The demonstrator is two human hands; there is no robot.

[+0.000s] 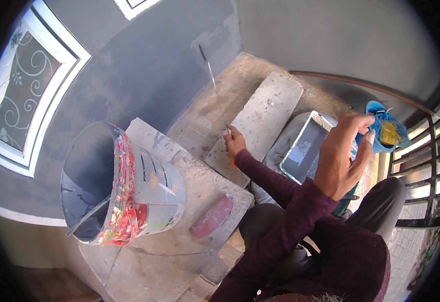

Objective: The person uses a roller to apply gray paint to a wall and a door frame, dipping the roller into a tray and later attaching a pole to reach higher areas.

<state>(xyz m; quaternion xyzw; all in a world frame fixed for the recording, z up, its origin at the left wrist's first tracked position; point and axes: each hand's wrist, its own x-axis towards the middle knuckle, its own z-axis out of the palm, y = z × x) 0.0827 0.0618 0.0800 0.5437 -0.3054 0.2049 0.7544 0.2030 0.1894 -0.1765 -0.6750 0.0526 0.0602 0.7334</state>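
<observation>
Right hand (236, 143) grasps orange-handled tool (233, 161) at edge of pale slab (275, 103) — left hand (340, 161) near blue bucket (376, 106), grip unclear.

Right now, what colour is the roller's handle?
The handle is orange where it shows, best in the head view.

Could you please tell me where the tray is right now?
In the head view, the tray sits right of centre, between the long slab and the blue bucket.

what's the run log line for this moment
right hand: gripping thin tool, tip at grey wall | left hand: raised, seen against blue bucket | nearby: large bucket, white tray
</observation>
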